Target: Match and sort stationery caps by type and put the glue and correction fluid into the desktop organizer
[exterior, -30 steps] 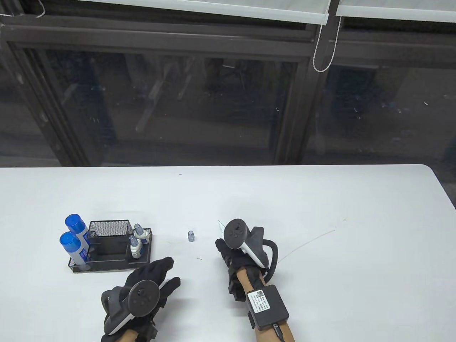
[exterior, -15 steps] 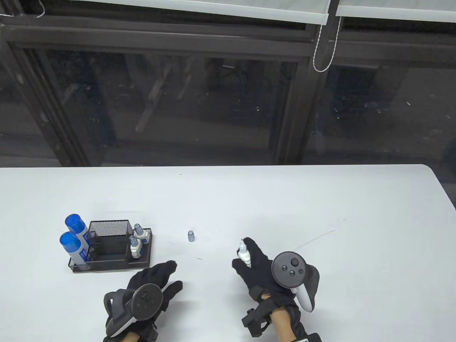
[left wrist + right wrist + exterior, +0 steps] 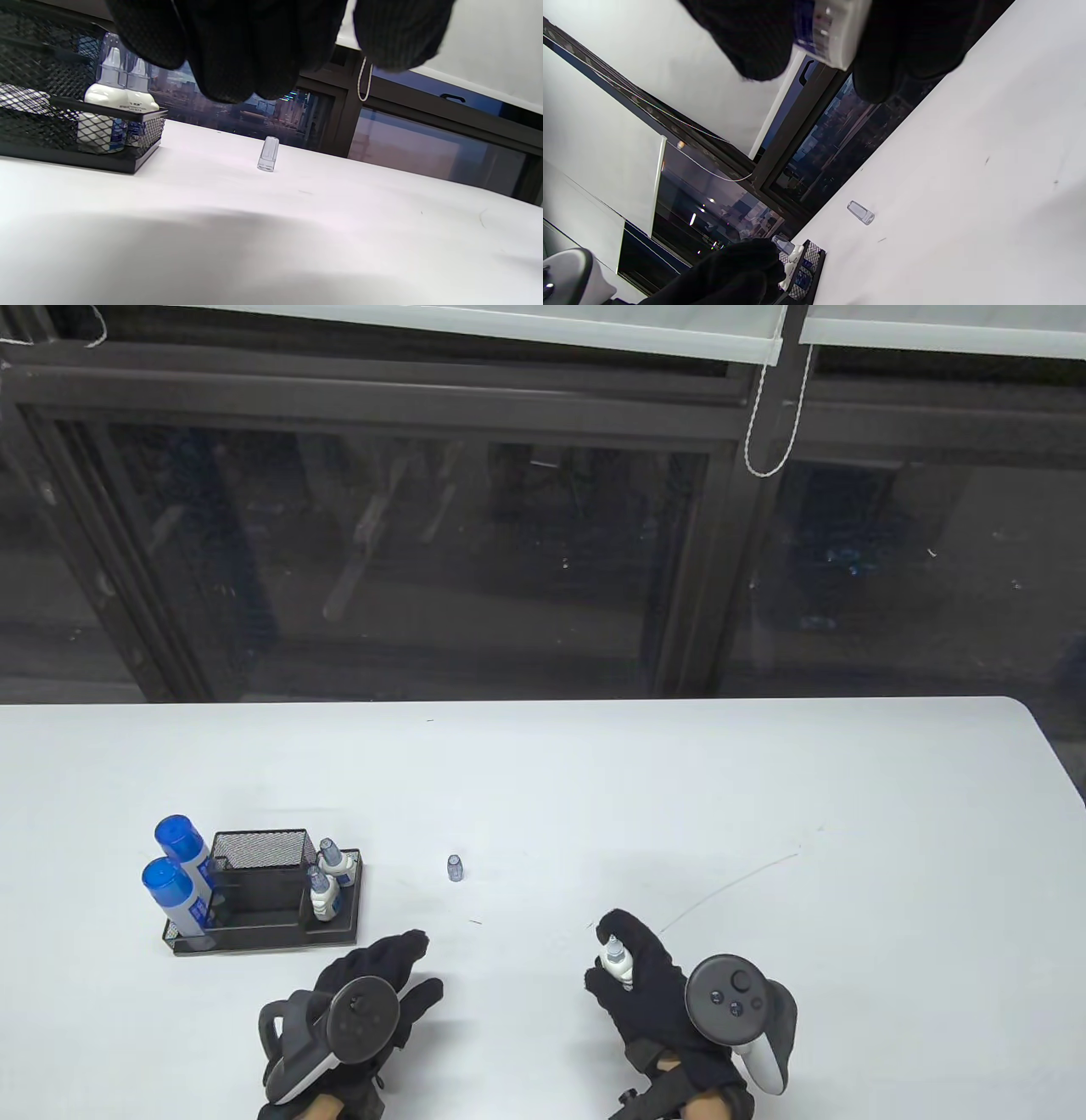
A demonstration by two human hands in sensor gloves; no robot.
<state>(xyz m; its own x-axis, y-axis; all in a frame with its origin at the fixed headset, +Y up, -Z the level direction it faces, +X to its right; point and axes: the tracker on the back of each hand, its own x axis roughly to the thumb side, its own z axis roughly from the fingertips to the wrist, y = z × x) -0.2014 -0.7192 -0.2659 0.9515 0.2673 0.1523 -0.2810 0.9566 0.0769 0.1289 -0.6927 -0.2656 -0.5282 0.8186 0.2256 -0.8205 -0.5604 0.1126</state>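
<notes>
**Hands and stock on the white desk**

Your right hand [image 3: 649,984]: fingers curled round a small white uncapped correction-fluid bottle [image 3: 614,957], nozzle pointing away from you. Your left hand [image 3: 373,980]: palm down, fingers relaxed, holding nothing. Small clear plastic cap [image 3: 455,867]: upright on the white desk [image 3: 764,780], between your hands and the black mesh desktop organizer [image 3: 259,891].

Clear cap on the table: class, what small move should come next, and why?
Probably the left hand, open and empty, reaches for the clear cap standing alone; the right hand grips an uncapped correction fluid bottle that needs it.
</notes>
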